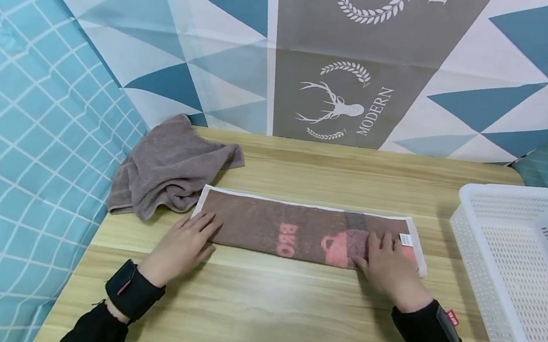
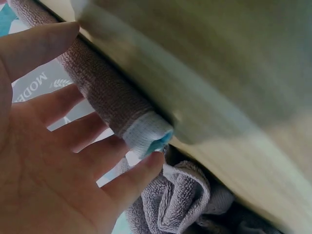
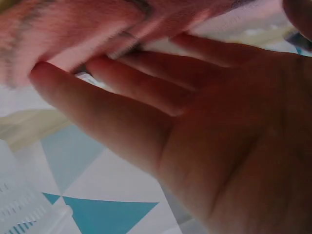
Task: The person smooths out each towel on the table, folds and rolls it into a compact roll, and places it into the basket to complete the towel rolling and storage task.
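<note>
A brown towel (image 1: 248,221), folded into a long strip with pale edges, pink letters and a pink shape, lies flat across the table. On its left end rest the fingers of my left hand (image 1: 183,248), fairly straight. My right hand (image 1: 389,267) lies on the right end, beside a small white label (image 1: 406,240). In the left wrist view the fingers of the left hand (image 2: 63,161) reach over the towel's edge (image 2: 105,87). The right wrist view shows the right hand (image 3: 209,112) with extended fingers touching the pink part of the towel (image 3: 87,34).
A crumpled grey-brown towel (image 1: 169,168) lies at the table's back left, close to the folded one. On the right stands a white perforated plastic basket (image 1: 488,282). Patterned cloth (image 1: 218,37) hangs behind the wooden table (image 1: 259,314), and blue checked cloth (image 1: 18,166) covers the left side.
</note>
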`<state>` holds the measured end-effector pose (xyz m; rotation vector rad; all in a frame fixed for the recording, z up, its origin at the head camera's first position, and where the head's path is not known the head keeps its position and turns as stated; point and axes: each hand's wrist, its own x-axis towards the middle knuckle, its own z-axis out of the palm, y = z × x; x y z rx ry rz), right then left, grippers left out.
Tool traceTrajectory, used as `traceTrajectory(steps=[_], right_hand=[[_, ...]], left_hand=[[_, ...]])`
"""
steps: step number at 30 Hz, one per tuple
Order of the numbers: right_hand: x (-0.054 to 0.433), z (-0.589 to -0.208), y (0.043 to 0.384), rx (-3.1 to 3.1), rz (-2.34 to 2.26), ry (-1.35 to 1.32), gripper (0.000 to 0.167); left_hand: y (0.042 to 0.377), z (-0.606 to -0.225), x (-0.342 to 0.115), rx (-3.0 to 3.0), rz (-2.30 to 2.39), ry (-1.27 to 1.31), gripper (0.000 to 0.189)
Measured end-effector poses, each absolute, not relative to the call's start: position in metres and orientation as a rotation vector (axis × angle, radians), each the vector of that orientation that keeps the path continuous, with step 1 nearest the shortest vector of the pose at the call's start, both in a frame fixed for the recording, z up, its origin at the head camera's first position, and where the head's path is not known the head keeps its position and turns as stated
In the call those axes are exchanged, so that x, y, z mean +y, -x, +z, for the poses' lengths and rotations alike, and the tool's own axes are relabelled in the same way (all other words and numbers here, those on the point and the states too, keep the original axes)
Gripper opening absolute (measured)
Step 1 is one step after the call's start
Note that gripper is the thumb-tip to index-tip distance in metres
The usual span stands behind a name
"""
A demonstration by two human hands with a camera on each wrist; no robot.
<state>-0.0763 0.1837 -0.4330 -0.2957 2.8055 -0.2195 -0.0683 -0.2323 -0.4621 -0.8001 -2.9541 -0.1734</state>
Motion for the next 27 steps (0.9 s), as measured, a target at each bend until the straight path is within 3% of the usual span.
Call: traceTrajectory(steps=[8, 18, 21, 27], right_hand=[[0.205, -0.445, 0.079, 2.77, -0.297, 0.289, 0.071], [0.225, -0.441, 0.08, 2.782, -0.277, 0.209, 0.108], [0.222, -0.438, 0.082, 2.82, -0.218, 0.265, 0.105], [0.177, -0.424, 0.088, 2.914, -0.164, 0.507, 0.075]], left_hand=[[0.059, -0.465, -0.233, -2.97, -0.247, 0.793, 0.056], [0.047, -0.463, -0.245, -3.034, -0.304, 0.664, 0.052], [0.047, -0.461, -0.246, -3.016, -0.355, 0.596, 0.049], [0.052, -0.458, -0.244, -2.906, -0.363, 0.438, 0.036]])
